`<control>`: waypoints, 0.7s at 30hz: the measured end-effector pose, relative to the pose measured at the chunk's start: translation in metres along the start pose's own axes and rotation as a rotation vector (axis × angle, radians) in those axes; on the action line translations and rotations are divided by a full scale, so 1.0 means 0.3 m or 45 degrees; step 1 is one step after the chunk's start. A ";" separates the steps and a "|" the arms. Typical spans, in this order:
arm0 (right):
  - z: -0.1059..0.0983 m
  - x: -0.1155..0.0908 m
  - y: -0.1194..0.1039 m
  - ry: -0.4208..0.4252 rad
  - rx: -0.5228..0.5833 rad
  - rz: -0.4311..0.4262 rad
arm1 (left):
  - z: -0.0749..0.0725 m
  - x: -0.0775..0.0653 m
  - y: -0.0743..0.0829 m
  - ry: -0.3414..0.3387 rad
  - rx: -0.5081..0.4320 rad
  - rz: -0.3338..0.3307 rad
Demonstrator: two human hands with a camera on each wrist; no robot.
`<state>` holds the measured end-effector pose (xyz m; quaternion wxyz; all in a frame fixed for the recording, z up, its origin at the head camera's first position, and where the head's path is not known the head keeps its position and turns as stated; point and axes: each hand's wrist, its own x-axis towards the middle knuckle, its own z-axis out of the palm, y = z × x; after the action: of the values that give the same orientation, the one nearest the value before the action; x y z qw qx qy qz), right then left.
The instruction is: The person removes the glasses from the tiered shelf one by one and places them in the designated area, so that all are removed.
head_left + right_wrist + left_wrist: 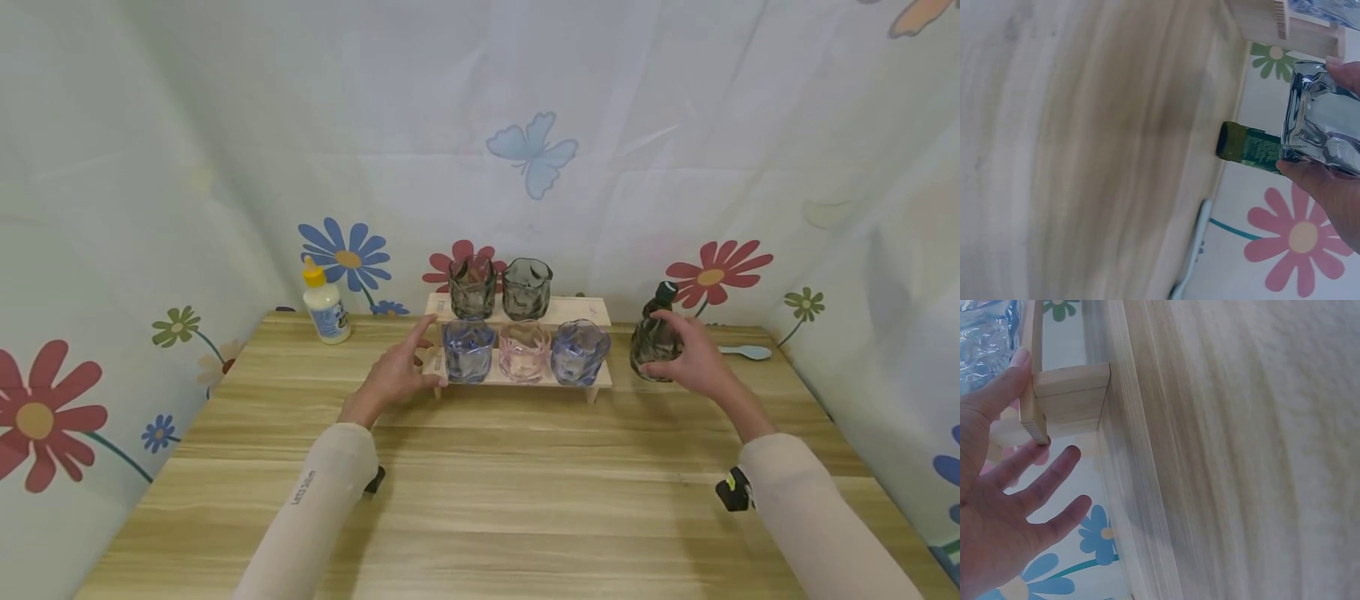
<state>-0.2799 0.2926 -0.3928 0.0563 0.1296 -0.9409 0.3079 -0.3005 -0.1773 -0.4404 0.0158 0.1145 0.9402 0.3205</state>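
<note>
My right hand (693, 357) holds a dark grey glass cup (1325, 119) between thumb and fingers, to the right of a small two-tier wooden rack (573, 311). In the head view the cup overlaps a green bottle with a dark cap (666, 292). At the rack's left end is my left hand (397, 367), fingers spread, with thumb and one fingertip touching the lower board (1035, 419). Two grey cups (527, 290) stand on the upper tier. Below them stand a blue cup (468, 354), a pink cup (523, 354) and another blue cup (579, 354).
A white bottle with a yellow cap (327, 312) stands at the table's back left. Toward the back right lies a pale blue spoon (750, 352). Behind the wooden table (525, 483) hangs a white cloth (375, 125) printed with flowers and a butterfly.
</note>
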 end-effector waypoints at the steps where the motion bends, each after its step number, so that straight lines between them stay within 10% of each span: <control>1: 0.004 -0.003 0.007 -0.004 -0.001 0.000 | 0.000 0.000 0.000 0.001 -0.001 -0.001; 21: 0.102 -0.052 0.096 -0.103 -0.016 0.017 | -0.002 0.004 -0.002 -0.004 -0.008 0.003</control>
<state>-0.2737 0.3001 -0.4367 0.0169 0.1352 -0.9452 0.2968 -0.3018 -0.1778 -0.4404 0.0173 0.1162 0.9390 0.3233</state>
